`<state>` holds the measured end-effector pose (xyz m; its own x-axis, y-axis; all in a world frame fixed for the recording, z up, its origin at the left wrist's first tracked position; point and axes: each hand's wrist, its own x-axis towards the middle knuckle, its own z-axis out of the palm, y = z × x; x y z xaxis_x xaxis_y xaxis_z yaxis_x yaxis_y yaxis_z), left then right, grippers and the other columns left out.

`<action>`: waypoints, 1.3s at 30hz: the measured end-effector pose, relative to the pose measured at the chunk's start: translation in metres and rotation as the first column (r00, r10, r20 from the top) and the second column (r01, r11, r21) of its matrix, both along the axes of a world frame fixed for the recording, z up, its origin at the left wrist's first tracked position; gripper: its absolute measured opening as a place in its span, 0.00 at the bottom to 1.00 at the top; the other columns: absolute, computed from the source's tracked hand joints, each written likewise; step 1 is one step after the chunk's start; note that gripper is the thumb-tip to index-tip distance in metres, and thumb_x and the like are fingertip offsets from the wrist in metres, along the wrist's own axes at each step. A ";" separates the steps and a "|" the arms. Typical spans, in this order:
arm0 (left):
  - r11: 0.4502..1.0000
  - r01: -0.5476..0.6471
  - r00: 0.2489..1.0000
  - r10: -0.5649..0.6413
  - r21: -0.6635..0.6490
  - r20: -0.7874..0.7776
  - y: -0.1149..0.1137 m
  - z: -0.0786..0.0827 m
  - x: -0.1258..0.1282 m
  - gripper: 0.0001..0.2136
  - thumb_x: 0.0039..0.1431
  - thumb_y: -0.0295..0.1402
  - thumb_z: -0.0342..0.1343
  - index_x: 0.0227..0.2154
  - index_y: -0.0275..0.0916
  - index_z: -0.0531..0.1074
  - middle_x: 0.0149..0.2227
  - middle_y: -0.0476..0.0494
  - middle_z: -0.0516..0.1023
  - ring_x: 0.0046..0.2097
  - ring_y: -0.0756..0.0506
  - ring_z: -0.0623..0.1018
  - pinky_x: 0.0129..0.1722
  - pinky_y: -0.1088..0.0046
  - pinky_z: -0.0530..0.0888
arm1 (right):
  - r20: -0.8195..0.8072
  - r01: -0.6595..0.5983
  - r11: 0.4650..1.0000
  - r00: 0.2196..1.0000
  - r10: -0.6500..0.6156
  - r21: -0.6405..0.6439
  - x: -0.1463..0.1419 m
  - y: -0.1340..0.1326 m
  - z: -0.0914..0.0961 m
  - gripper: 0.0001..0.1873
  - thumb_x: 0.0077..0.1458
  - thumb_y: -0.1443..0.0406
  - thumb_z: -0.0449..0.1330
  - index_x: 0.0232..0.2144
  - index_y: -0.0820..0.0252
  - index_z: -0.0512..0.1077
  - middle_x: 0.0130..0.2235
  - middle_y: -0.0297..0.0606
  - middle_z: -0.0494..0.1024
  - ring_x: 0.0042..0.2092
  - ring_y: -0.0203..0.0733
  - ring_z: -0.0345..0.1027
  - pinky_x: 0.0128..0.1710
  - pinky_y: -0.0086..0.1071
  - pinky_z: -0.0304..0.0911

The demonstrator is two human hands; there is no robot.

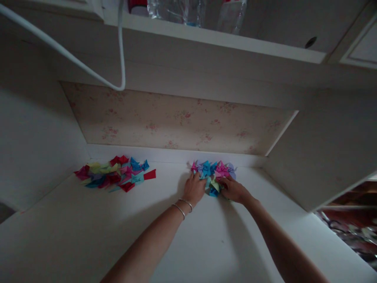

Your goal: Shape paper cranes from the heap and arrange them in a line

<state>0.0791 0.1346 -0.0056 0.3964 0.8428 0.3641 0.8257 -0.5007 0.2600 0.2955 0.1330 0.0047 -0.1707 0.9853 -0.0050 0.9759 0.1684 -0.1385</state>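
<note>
Colourful origami paper cranes lie in two heaps along the back of a white surface. At the smaller, right-hand heap of paper cranes (221, 169), both my hands are at work. My left hand (194, 188), with two thin silver bangles (182, 208) at its wrist, has thumb and fingers closed around light-blue folded paper at the heap's left edge. Against the front right edge is my right hand (235, 190), its fingers curled in on a pale green paper crane (215, 184). A bright blue crane (213, 192) lies between the hands. The fingertips are partly hidden.
A larger heap of paper cranes (113, 175) lies to the left on the white surface (188, 243). Flowered wallpaper (176, 122) backs the niche. Overhead, a shelf (224, 37) holds clear plastic bottles (173, 11), and a white cable (73, 59) hangs down. Side panels flank both ends.
</note>
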 end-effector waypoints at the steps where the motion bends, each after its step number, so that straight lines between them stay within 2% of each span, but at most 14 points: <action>1: 1.000 0.012 1.000 -0.012 0.004 -0.008 -0.003 0.002 -0.006 0.12 0.63 0.33 0.45 0.40 0.46 0.74 0.47 0.42 0.67 0.48 0.43 0.66 0.45 0.67 0.68 | 0.001 -0.007 1.000 1.000 0.007 0.010 -0.002 0.000 0.001 0.24 0.50 0.65 0.54 0.52 0.52 0.65 0.49 0.41 0.70 0.45 0.44 0.67 0.41 0.32 0.58; 6: 0.999 0.028 1.000 -0.028 0.022 -0.001 -0.022 0.010 -0.048 0.11 0.63 0.34 0.46 0.39 0.46 0.75 0.43 0.44 0.69 0.46 0.45 0.68 0.44 0.70 0.69 | 0.024 -0.065 0.996 0.998 0.064 0.056 -0.024 -0.004 0.007 0.17 0.53 0.67 0.50 0.43 0.55 0.72 0.43 0.42 0.73 0.45 0.44 0.67 0.42 0.32 0.57; 13: 0.998 -0.036 0.996 0.032 0.059 0.080 -0.050 0.006 -0.140 0.10 0.62 0.34 0.49 0.41 0.47 0.74 0.42 0.46 0.70 0.45 0.47 0.70 0.46 0.71 0.69 | -0.028 -0.156 0.986 0.987 0.158 0.066 -0.070 -0.025 0.013 0.12 0.53 0.68 0.51 0.35 0.56 0.74 0.38 0.39 0.75 0.40 0.41 0.68 0.38 0.29 0.56; 16: 0.981 -0.153 0.988 0.148 0.122 0.051 -0.044 0.011 -0.187 0.11 0.61 0.34 0.49 0.42 0.45 0.74 0.43 0.44 0.70 0.46 0.46 0.70 0.47 0.69 0.69 | -0.094 -0.184 0.981 0.977 0.189 0.065 -0.092 -0.032 0.015 0.10 0.52 0.68 0.52 0.31 0.56 0.74 0.36 0.38 0.75 0.38 0.40 0.68 0.38 0.28 0.55; 20: 0.920 -0.316 0.941 0.336 0.233 -0.049 -0.017 0.023 -0.252 0.12 0.62 0.33 0.47 0.43 0.42 0.74 0.48 0.40 0.69 0.49 0.41 0.69 0.50 0.64 0.67 | -0.188 -0.219 0.973 0.955 0.230 0.077 -0.122 -0.036 0.019 0.09 0.53 0.67 0.53 0.30 0.56 0.74 0.34 0.38 0.75 0.36 0.39 0.69 0.38 0.27 0.56; 22: 0.883 -0.410 0.895 0.438 0.230 -0.083 -0.007 0.027 -0.280 0.12 0.61 0.33 0.47 0.43 0.40 0.73 0.50 0.38 0.68 0.50 0.40 0.69 0.48 0.64 0.68 | -0.234 -0.233 0.969 0.940 0.247 0.087 -0.136 -0.036 0.019 0.09 0.52 0.67 0.53 0.31 0.56 0.74 0.34 0.37 0.75 0.36 0.39 0.69 0.37 0.27 0.57; 24: 0.848 -0.484 0.854 0.512 0.218 -0.095 -0.004 0.026 -0.300 0.14 0.60 0.35 0.48 0.48 0.40 0.70 0.53 0.35 0.65 0.51 0.39 0.70 0.46 0.63 0.69 | -0.297 -0.229 0.970 0.923 0.243 0.084 -0.148 -0.035 0.018 0.09 0.52 0.66 0.54 0.31 0.56 0.75 0.34 0.37 0.75 0.35 0.39 0.69 0.36 0.28 0.58; 26: 0.830 -0.506 0.838 0.538 0.235 -0.094 -0.012 0.021 -0.309 0.20 0.58 0.38 0.51 0.54 0.41 0.65 0.56 0.32 0.62 0.53 0.36 0.68 0.47 0.61 0.69 | -0.404 -0.216 0.975 0.889 0.216 0.047 -0.159 -0.035 0.016 0.10 0.52 0.64 0.55 0.33 0.56 0.75 0.34 0.37 0.76 0.34 0.39 0.70 0.34 0.28 0.60; 29: 0.823 -0.493 0.844 0.531 0.284 -0.076 -0.039 0.010 -0.307 0.26 0.57 0.43 0.53 0.57 0.42 0.60 0.58 0.31 0.60 0.57 0.33 0.63 0.50 0.57 0.66 | -0.602 -0.216 0.974 0.787 0.133 -0.068 -0.174 -0.035 0.015 0.12 0.52 0.61 0.56 0.38 0.56 0.75 0.33 0.37 0.77 0.30 0.39 0.71 0.30 0.28 0.63; 31: 0.827 -0.489 0.851 0.522 0.277 -0.054 -0.062 0.003 -0.299 0.24 0.58 0.43 0.50 0.56 0.42 0.60 0.58 0.33 0.60 0.59 0.34 0.61 0.52 0.57 0.65 | -0.686 -0.232 0.964 0.723 0.081 -0.131 -0.187 -0.033 0.018 0.14 0.51 0.59 0.57 0.39 0.58 0.74 0.30 0.37 0.77 0.27 0.38 0.70 0.27 0.28 0.64; 34: 0.853 -0.476 0.870 0.492 0.213 -0.029 -0.095 -0.007 -0.284 0.21 0.60 0.42 0.48 0.54 0.41 0.63 0.55 0.36 0.64 0.57 0.37 0.63 0.52 0.60 0.66 | -0.739 -0.274 0.946 0.671 0.060 -0.173 -0.214 -0.022 0.029 0.15 0.49 0.59 0.60 0.38 0.59 0.75 0.26 0.35 0.76 0.25 0.37 0.69 0.25 0.27 0.64; 36: 0.884 -0.443 0.891 0.452 0.149 -0.033 -0.111 -0.011 -0.274 0.19 0.60 0.39 0.48 0.52 0.41 0.65 0.52 0.38 0.67 0.55 0.39 0.66 0.51 0.60 0.67 | -0.756 -0.331 0.924 0.650 0.078 -0.189 -0.240 -0.006 0.038 0.13 0.48 0.60 0.61 0.37 0.59 0.76 0.27 0.34 0.76 0.25 0.36 0.70 0.25 0.27 0.65; 39: 0.930 -0.364 0.930 0.366 0.058 -0.040 -0.125 -0.013 -0.263 0.14 0.60 0.34 0.48 0.49 0.44 0.68 0.49 0.42 0.70 0.51 0.41 0.68 0.51 0.61 0.67 | -0.760 -0.386 0.906 0.638 0.125 -0.174 -0.290 0.026 0.053 0.13 0.48 0.62 0.62 0.37 0.60 0.76 0.30 0.36 0.77 0.27 0.37 0.71 0.29 0.31 0.67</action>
